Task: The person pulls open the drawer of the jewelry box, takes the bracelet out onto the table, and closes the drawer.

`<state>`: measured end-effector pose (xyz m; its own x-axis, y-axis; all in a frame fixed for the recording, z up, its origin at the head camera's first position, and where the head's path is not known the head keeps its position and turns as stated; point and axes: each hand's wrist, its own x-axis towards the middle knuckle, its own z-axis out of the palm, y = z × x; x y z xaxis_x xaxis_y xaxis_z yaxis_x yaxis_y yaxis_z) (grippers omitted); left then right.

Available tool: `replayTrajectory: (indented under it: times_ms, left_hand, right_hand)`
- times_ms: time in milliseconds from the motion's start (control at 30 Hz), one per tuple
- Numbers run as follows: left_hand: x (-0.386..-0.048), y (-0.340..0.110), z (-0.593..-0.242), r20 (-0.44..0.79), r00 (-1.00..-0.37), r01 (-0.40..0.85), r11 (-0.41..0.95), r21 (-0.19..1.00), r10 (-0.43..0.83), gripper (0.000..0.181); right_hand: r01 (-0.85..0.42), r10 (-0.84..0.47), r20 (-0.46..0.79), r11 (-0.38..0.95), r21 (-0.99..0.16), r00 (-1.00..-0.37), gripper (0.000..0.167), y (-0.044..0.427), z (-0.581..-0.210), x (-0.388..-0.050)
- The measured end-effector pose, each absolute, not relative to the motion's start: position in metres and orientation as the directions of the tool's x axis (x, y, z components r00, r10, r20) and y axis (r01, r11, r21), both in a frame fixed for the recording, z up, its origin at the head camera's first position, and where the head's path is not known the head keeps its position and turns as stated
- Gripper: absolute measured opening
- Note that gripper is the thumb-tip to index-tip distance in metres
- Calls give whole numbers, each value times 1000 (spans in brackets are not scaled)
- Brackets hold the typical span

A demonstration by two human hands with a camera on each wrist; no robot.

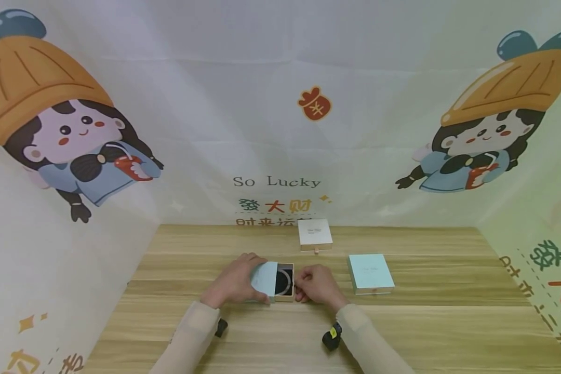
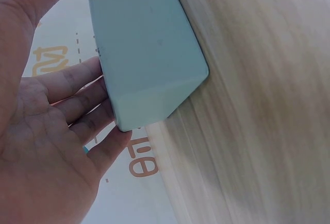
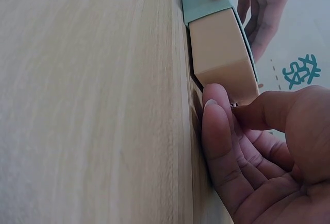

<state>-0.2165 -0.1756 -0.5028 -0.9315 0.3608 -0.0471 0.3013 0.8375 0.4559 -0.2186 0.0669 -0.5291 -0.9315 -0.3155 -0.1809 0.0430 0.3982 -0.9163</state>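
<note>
My left hand (image 1: 236, 282) grips a pale blue jewelry box sleeve (image 1: 264, 280), thumb on the near side and fingers on the far side. Its plain side and end fill the upper part of the left wrist view. Out of the sleeve's right end sticks a tan inner drawer (image 3: 219, 46), partly pulled out. Inside lies a silvery bangle (image 1: 288, 281) on a black lining, its left part hidden by the sleeve. At the drawer's right end, my right hand (image 1: 319, 284) pinches a small pull tab, mostly covered by the thumb and fingers.
A white drawer box (image 1: 315, 232) stands behind, near the wall. Another pale blue box (image 1: 371, 271), closed, sits to the right of my right hand. The wooden table (image 1: 280, 337) meets a printed cloth backdrop (image 1: 205, 156) at the back and sides.
</note>
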Motion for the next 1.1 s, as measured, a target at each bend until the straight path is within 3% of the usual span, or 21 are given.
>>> replayTrajectory:
  times_ms: [1100]
  left_hand:
    - [-209,-174,-507,-13,-892,423,843,332,452,94]
  right_hand:
    - [-9,-271,-141,487,-873,-952,15,87,-529,-216]
